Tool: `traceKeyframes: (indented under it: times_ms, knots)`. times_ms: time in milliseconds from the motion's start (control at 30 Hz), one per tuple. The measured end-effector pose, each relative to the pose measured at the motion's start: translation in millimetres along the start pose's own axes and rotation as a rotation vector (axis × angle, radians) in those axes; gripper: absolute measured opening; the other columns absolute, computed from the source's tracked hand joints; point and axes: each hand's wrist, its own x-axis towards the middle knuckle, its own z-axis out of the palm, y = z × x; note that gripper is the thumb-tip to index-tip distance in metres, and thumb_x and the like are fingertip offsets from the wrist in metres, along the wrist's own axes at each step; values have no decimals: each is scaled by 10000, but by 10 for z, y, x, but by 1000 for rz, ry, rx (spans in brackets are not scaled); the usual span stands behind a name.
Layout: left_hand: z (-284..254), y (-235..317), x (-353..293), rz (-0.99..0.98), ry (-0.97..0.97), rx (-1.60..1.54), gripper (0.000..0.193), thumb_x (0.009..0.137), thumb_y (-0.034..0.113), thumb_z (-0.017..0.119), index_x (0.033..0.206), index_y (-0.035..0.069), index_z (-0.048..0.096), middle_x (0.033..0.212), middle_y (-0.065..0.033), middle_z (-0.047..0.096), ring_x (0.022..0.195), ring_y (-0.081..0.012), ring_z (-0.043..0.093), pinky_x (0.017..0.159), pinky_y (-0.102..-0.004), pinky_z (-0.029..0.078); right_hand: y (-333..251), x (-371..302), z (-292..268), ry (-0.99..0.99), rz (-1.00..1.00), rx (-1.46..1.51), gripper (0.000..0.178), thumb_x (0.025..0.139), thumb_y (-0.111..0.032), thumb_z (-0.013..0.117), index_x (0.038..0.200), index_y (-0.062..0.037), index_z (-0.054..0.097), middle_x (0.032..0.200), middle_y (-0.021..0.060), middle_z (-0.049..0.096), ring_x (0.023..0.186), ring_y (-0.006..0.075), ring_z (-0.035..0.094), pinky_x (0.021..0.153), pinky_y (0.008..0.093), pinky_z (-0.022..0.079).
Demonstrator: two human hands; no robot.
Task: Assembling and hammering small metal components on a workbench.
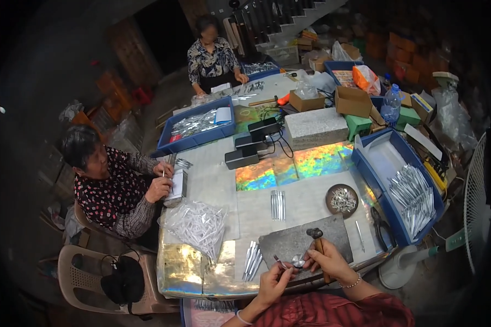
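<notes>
Your left hand (273,278) is pinching a small metal piece (282,264) on the slab (294,240); your right hand (327,259), at its 3 o'clock, is gripping a hammer (316,235).

Landmark: the stone slab (294,242) lying at the near edge of the tabletop (213,185). On its near part rest both hands, the left hand (273,280) left of the right hand (327,261), with a hammer (316,237) lying on the slab. Left of the slab lies a bundle of metal pieces (251,260); behind it, a row of metal strips (277,205); behind and right, a round dish (342,200); right, pliers (381,224) and a bin (390,215).
</notes>
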Motion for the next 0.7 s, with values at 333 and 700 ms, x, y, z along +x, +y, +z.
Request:
traceKeyframes:
  times_ms: [333,700]
  knots:
    - [-12,22,40,-26,-32,4,135,903,62,507,987,-40,536,889,-100,635,770,-114,607,689,-225,501,-42,3,24,36,-29,-6,129,911,-116,468,960,-6,421,860,101,565,739,182,635,547,248,509]
    - [28,16,-57,-42,-23,-20,154,903,82,515,991,-41,542,876,-100,643,772,-124,617,692,-242,509,69,-86,16,66,-40,65,132,909,-128,483,955,-18,426,843,105,579,688,173,628,520,249,501]
